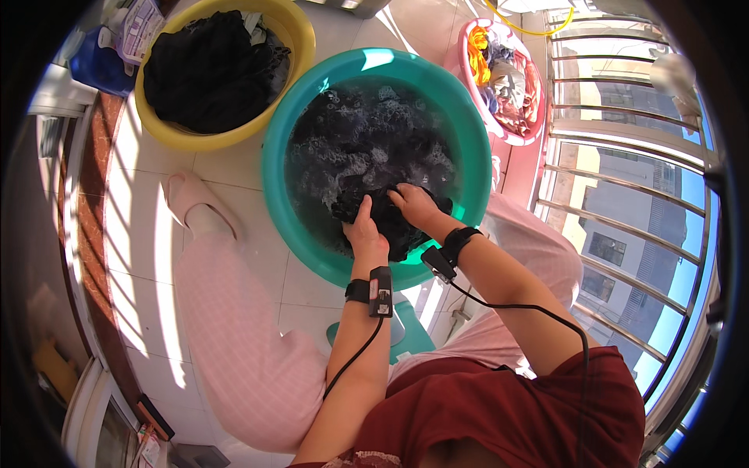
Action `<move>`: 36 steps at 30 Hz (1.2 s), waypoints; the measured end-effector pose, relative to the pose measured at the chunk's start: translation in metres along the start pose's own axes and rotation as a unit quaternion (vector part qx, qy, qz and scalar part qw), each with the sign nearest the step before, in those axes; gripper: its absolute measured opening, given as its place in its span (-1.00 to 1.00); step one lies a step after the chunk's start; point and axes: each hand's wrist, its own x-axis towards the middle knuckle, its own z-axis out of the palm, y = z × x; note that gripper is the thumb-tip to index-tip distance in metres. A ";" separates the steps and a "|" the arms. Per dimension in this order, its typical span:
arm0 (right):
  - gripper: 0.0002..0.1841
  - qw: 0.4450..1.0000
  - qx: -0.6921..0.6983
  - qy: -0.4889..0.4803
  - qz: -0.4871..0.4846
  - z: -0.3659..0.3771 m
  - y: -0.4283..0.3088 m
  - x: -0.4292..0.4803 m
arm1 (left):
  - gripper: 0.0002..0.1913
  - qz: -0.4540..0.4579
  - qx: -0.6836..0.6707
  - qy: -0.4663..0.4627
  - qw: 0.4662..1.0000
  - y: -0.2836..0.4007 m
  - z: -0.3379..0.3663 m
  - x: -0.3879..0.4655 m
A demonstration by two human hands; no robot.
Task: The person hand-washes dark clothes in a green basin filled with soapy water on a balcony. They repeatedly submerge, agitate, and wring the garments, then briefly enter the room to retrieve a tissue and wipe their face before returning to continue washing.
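Note:
A large green plastic basin (274,175) of dark, sudsy water stands on the floor before me. Both my hands are at its near side, on a bunched black garment (395,225) that rises partly out of the water. My left hand (367,231) grips the garment's left part, thumb pointing up. My right hand (414,205) holds the upper right part, its fingertips pressed into the cloth. More dark cloth seems to lie under the foam; the suds hide its shape.
A yellow basin (304,35) heaped with black clothes touches the green one at the upper left. Detergent bottles (102,61) stand beyond it. At the upper right is a pink basket (465,55) of coloured clothes, beside a barred railing (626,175). Cables run from both wrists.

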 end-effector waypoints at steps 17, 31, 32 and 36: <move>-0.58 0.921 0.322 -0.178 -0.131 0.037 -0.009 0.016 | -0.24 -0.128 -0.086 -0.002 0.988 0.008 -0.030 0.036; -0.62 0.996 0.052 -0.037 -0.059 -0.003 -0.016 0.012 | -0.68 -0.066 -0.029 -0.021 0.997 0.006 0.006 -0.005; -0.61 0.993 0.094 0.024 -0.061 -0.003 -0.012 0.020 | -0.62 -0.027 0.007 -0.032 0.999 0.008 0.005 -0.005; -0.54 0.984 0.054 0.093 -0.141 0.014 -0.004 0.012 | -0.25 -0.001 0.022 0.011 1.000 0.020 -0.007 0.004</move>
